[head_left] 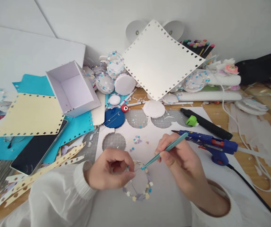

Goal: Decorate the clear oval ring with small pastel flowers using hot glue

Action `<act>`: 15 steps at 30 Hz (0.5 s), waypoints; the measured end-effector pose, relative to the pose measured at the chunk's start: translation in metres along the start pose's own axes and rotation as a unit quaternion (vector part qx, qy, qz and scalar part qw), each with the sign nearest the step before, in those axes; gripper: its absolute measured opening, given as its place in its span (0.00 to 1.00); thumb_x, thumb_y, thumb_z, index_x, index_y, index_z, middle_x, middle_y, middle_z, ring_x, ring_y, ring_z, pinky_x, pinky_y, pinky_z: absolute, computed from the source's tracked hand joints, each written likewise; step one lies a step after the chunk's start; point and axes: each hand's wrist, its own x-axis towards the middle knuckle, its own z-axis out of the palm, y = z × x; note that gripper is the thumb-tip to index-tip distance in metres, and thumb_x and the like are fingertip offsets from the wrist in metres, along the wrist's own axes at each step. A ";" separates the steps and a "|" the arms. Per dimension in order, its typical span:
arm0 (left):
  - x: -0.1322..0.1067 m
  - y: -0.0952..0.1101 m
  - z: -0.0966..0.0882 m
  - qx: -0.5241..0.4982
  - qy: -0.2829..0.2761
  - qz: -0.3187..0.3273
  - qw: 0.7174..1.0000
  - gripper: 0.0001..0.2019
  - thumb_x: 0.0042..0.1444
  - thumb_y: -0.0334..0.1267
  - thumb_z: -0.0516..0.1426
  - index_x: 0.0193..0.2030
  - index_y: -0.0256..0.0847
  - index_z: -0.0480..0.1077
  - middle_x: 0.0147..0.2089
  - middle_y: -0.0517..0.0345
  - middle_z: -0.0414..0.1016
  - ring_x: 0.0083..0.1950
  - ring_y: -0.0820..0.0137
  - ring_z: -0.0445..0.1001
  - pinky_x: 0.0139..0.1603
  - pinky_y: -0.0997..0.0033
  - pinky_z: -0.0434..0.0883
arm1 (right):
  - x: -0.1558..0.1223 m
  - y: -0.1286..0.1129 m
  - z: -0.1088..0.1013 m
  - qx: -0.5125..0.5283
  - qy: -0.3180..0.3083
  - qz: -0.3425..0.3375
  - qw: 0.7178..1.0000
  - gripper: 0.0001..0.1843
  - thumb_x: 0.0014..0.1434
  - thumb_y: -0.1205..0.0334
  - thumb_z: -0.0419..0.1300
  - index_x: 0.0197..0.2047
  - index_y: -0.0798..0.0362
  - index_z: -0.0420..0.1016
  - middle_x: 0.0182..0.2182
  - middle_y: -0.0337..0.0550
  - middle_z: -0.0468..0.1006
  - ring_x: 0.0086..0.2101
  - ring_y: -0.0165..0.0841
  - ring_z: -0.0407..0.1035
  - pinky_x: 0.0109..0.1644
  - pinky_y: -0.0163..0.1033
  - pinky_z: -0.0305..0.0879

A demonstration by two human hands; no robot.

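Between thumb and fingers, my left hand [113,170] pinches a thin wire ring [139,198] dotted with small cream, lilac and blue paper shapes. My right hand [179,164] grips teal tweezers [170,147], their tips touching the upper edge of the ring beside a small blue piece. Part of the ring is hidden behind my left fingers. Just beyond my hands, loose tiny paper shapes [137,139] lie scattered on the white sheet [170,135], which has round holes cut along its far edge.
A blue glue gun [208,143] lies to the right with its cable trailing forward. Nearby are a black pen-shaped tool [206,123] and a green punch [191,120]. On the left are a white open box [71,90], a phone [39,148] and punched paper sheets [30,113].
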 end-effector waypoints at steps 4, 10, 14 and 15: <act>0.002 0.000 0.000 0.021 -0.003 0.005 1.000 0.10 0.50 0.37 0.58 0.22 0.36 0.67 0.19 0.61 0.59 0.20 0.77 0.50 0.19 0.73 0.48 | 0.000 0.000 0.002 0.002 -0.007 -0.004 1.000 0.04 0.63 0.65 0.54 0.37 0.51 0.69 0.29 0.39 0.67 0.29 0.29 0.65 0.29 0.33 0.66; 0.002 0.001 0.002 0.066 -0.021 0.028 0.997 0.11 0.51 0.35 0.56 0.19 0.37 0.65 0.17 0.63 0.55 0.20 0.77 0.50 0.20 0.72 0.49 | -0.001 0.001 0.002 -0.007 -0.016 0.003 1.000 0.04 0.63 0.66 0.54 0.36 0.51 0.68 0.29 0.38 0.66 0.29 0.28 0.65 0.30 0.33 0.66; 0.002 0.000 0.002 0.059 -0.014 0.029 0.998 0.12 0.52 0.35 0.56 0.19 0.37 0.65 0.17 0.62 0.55 0.20 0.77 0.51 0.20 0.72 0.50 | 0.000 0.002 0.002 -0.012 -0.022 0.007 1.000 0.04 0.63 0.66 0.54 0.36 0.51 0.67 0.29 0.37 0.66 0.29 0.28 0.65 0.30 0.33 0.65; 0.002 0.000 0.002 0.056 -0.011 0.030 0.998 0.12 0.52 0.35 0.56 0.19 0.37 0.65 0.17 0.62 0.55 0.20 0.77 0.51 0.20 0.72 0.50 | 0.000 0.003 0.003 -0.012 -0.024 0.008 1.000 0.04 0.63 0.67 0.54 0.36 0.51 0.67 0.29 0.37 0.66 0.29 0.28 0.65 0.31 0.33 0.65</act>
